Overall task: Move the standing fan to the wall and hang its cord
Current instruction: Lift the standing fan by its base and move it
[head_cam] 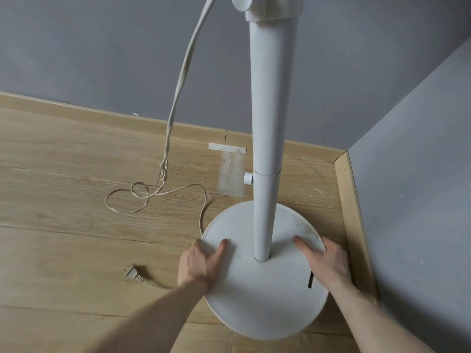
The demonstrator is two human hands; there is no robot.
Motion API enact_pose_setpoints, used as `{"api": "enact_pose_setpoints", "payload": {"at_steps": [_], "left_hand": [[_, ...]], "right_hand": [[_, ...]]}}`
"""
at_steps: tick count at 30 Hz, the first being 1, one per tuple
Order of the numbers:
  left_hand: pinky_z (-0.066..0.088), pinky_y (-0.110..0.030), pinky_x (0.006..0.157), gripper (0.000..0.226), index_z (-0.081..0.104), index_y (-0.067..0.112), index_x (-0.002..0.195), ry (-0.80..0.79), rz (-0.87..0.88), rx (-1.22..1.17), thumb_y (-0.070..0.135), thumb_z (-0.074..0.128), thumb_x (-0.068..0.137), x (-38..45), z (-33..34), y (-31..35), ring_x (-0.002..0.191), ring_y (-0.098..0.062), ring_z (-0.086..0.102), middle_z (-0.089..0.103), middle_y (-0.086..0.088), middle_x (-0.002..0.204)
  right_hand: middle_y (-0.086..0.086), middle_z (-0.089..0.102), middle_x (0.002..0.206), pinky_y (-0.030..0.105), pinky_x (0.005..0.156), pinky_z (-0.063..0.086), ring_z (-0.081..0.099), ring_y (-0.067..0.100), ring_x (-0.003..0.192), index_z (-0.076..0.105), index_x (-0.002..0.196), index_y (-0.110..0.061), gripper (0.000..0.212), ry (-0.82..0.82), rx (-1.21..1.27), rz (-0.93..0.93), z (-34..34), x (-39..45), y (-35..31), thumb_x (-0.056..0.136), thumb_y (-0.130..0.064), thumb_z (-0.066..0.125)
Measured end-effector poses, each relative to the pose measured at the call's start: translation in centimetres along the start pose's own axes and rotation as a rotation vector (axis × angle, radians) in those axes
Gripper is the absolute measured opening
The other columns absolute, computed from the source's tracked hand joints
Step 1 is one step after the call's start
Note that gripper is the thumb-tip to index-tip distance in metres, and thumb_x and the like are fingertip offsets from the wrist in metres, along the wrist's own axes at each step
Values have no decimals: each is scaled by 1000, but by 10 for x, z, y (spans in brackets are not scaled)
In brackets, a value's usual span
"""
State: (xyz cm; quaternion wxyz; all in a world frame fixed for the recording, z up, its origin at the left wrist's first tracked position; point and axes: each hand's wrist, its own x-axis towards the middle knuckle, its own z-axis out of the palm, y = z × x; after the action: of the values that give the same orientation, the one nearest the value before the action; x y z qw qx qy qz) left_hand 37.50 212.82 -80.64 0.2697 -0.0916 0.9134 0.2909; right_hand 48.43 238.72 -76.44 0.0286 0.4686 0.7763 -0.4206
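Note:
A white standing fan stands in the room's corner; its round base (pixel 265 296) rests on the wood floor and its pole (pixel 267 118) rises out of the top of the frame. My left hand (pixel 201 263) grips the base's left rim, thumb on top. My right hand (pixel 326 261) grips the right rim the same way. The white cord (pixel 183 72) drops from the fan's top, loops on the floor (pixel 142 197) left of the base, and ends in a plug (pixel 132 272) lying by my left wrist.
Grey walls (pixel 102 47) meet in a corner at the right, with wooden skirting (pixel 354 220) along both. A strip of tape (pixel 226 148) and a pale patch mark the floor behind the pole. A small knob (pixel 247 178) sticks out of the pole.

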Motion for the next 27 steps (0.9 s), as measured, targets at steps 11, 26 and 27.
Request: {"api": "enact_pose_setpoints", "payload": {"at_steps": [11, 26, 27], "left_hand": [[47, -41, 83, 80, 49, 18, 121, -1, 115, 199, 84, 42, 78, 4, 5, 4, 109, -35, 60, 49, -5, 118], [17, -44, 122, 105, 38, 21, 148, 109, 507, 760, 93, 20, 75, 49, -57, -7, 151, -25, 13, 13, -4, 165], [11, -45, 124, 104, 30, 21, 153, 78, 586, 750, 91, 22, 77, 44, -50, -1, 154, -26, 4, 2, -3, 168]], "right_hand": [[-5, 76, 83, 26, 61, 49, 71, 15, 83, 76, 90, -23, 47, -50, 67, 7, -6, 27, 8, 68, -64, 80], [-6, 75, 81, 26, 59, 48, 69, 13, 80, 74, 88, -24, 41, -68, 68, -2, -5, 34, 11, 71, -61, 80], [-6, 75, 80, 26, 58, 47, 69, 13, 80, 74, 87, -24, 40, -65, 63, -2, -4, 33, 11, 72, -61, 80]]}}
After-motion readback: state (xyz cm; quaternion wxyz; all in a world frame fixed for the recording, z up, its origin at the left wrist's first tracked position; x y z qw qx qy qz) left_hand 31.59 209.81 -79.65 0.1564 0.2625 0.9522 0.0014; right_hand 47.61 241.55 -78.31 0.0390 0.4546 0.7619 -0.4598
